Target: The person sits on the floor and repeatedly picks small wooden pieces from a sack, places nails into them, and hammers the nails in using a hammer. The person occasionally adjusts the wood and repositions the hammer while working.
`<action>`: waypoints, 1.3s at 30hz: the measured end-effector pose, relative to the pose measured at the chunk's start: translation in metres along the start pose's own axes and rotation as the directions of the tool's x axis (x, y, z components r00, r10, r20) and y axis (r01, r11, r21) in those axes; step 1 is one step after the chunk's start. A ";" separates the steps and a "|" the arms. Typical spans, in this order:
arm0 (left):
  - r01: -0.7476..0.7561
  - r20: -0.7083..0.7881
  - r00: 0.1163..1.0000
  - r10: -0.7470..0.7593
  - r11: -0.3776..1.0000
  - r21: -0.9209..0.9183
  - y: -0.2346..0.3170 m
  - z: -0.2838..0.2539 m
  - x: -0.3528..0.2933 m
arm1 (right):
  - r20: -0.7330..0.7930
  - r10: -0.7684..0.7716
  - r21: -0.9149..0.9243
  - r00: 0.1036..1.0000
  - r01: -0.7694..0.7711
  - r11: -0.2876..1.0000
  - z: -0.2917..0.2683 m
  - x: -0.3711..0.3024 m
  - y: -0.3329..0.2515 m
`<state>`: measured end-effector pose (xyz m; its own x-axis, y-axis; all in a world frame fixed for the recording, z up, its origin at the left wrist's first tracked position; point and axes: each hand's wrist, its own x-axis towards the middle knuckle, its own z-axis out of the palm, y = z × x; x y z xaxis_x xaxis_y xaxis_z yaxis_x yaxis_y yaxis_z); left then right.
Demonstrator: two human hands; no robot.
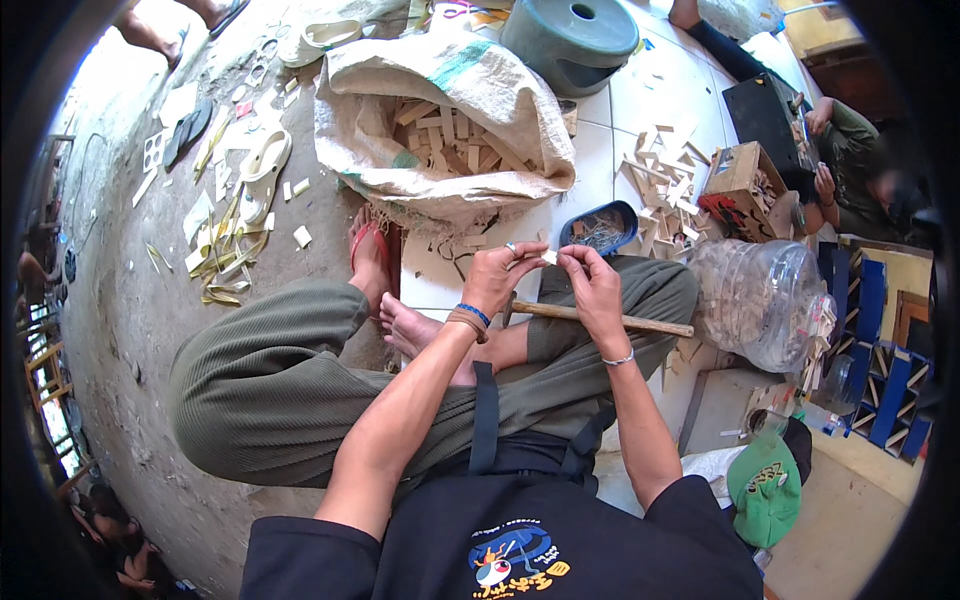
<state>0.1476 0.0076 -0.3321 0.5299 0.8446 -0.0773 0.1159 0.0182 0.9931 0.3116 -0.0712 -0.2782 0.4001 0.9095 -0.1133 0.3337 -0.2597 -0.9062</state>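
My left hand (498, 277) and my right hand (594, 292) meet in front of me, fingertips pinched on a small pale piece (549, 257) that looks like wood. Much of that piece is hidden by the fingers. Below the hands, a hammer (600, 318) with a wooden handle lies across my folded leg, passing under my right wrist. Just beyond my right hand sits a dark blue tray (633, 222) of what look like thin nails. A white woven sack (365, 100) full of small wood blocks (470, 140) stands open beyond my left hand.
A heap of wood strips (660, 190) lies on white tiles, near a carton (738, 180) and a clear plastic jug (760, 300). A dark green stool (570, 40) stands behind the sack. Another person (850, 160) sits at right. Clogs (264, 170) and scraps litter the left floor.
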 end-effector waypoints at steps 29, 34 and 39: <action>0.038 -0.021 0.999 -0.038 0.999 -0.025 0.002 0.001 0.002 | 0.286 0.301 0.122 0.910 -0.346 0.930 -0.009 0.041 0.011; 0.050 -0.029 0.998 -0.050 0.999 -0.012 0.003 0.001 0.002 | 0.303 0.344 0.182 0.889 -0.408 0.894 -0.008 0.042 0.011; 0.045 -0.045 0.998 -0.047 0.998 -0.047 0.000 0.002 0.001 | 0.131 0.156 0.089 0.979 -0.169 0.982 -0.006 0.036 0.004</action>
<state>0.1496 0.0078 -0.3323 0.4859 0.8658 -0.1196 0.1000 0.0808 0.9917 0.3328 -0.0418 -0.2832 0.3319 0.8923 -0.3059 0.1839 -0.3793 -0.9068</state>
